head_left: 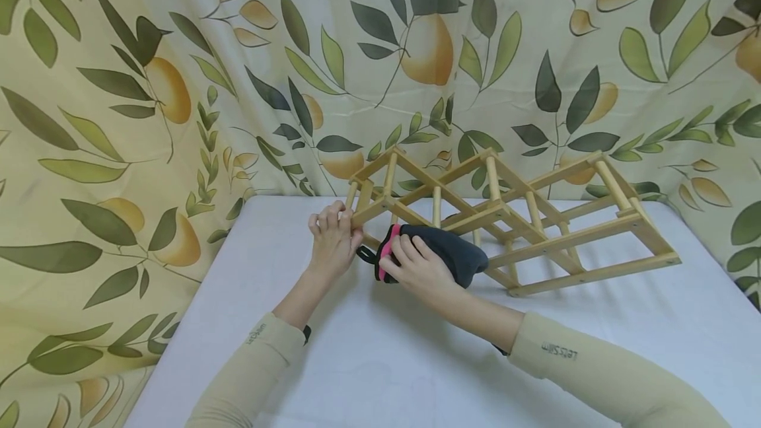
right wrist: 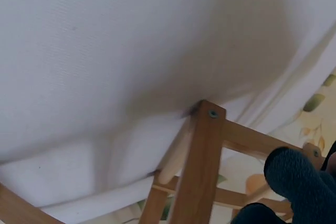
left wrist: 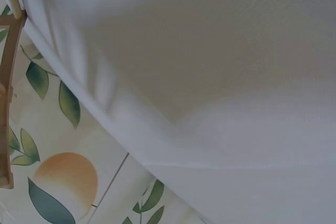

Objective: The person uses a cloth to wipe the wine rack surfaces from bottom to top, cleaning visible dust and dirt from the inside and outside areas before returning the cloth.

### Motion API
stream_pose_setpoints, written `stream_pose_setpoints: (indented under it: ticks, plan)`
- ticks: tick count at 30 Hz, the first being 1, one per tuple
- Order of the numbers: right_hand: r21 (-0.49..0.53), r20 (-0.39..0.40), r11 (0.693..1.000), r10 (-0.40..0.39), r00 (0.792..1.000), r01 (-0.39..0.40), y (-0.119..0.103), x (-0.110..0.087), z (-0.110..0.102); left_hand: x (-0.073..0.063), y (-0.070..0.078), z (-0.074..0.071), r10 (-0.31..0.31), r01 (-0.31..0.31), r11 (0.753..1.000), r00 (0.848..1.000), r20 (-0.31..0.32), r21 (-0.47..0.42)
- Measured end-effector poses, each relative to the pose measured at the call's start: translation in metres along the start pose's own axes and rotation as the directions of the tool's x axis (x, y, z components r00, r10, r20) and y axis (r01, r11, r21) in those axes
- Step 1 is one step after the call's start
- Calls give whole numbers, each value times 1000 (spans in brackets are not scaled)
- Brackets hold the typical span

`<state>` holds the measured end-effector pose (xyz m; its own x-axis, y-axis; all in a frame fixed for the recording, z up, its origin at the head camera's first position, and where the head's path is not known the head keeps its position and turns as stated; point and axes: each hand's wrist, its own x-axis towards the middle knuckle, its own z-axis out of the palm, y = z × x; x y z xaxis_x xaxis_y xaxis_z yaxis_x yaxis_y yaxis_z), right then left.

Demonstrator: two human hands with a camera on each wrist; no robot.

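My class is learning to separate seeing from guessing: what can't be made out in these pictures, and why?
- Head view: whatever is inside the dark cloth item, hidden by its fabric.
- Head view: rack parts behind that item; it covers some of the wooden rack.
- Head view: the right hand's palm, hidden by its back.
- Left wrist view: most of the rack, cut off by the left edge.

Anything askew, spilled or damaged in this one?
Nothing plainly stands out: the rack shows no visible break and the table no spill. The left hand grips the rack's end (lifted or not, I can't tell); the right hand holds the dark item.
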<state>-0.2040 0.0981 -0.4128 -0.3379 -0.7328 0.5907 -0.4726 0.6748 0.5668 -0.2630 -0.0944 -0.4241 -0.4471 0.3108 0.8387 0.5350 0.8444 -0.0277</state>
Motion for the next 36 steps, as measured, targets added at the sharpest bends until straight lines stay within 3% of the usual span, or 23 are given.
stream_pose_setpoints:
  ticks: [12,28,36]
  plan:
    - [-64,-101,998,-20,995,14,-4,5,11,-3,-1,-3,-20,24,997,998,54,-76]
    - [70,-168,997,4,986,8,-1,8,13,0,-1,-4,4,0,998,998,58,-66]
    - [162,-240,987,24,970,16,-2,11,15,1,1,-4,0,3,999,998,55,-53]
